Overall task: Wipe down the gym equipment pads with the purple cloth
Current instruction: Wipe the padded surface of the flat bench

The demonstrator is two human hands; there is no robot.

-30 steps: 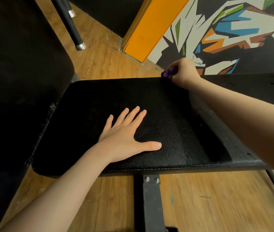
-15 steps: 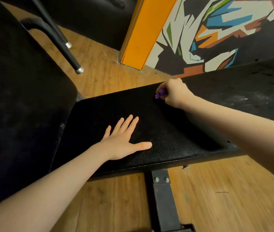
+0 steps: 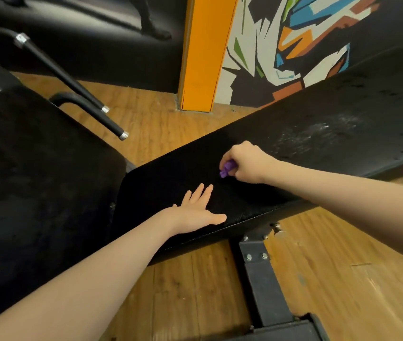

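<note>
A black padded bench seat [image 3: 161,183] lies in the middle of the view. My left hand [image 3: 195,212] rests flat on its near part, fingers straight and spread. My right hand [image 3: 247,163] grips the bunched purple cloth [image 3: 227,168] and holds it against the seat, a little beyond my left fingertips. Only a small tuft of the cloth shows past my fingers. To the right the longer black back pad [image 3: 331,124] rises away, with pale smears on its surface.
Another large black pad [image 3: 30,173] fills the left side. Black bars with silver ends [image 3: 119,132] stick out over the wooden floor [image 3: 158,124] behind. The bench's metal frame [image 3: 262,279] runs under the seat. An orange post [image 3: 203,52] and a painted wall [image 3: 294,45] stand beyond.
My right hand has drawn the cloth from the seat's far edge toward me, nearer my left hand. The view has tilted and shifted; my left hand stays flat on the seat.
</note>
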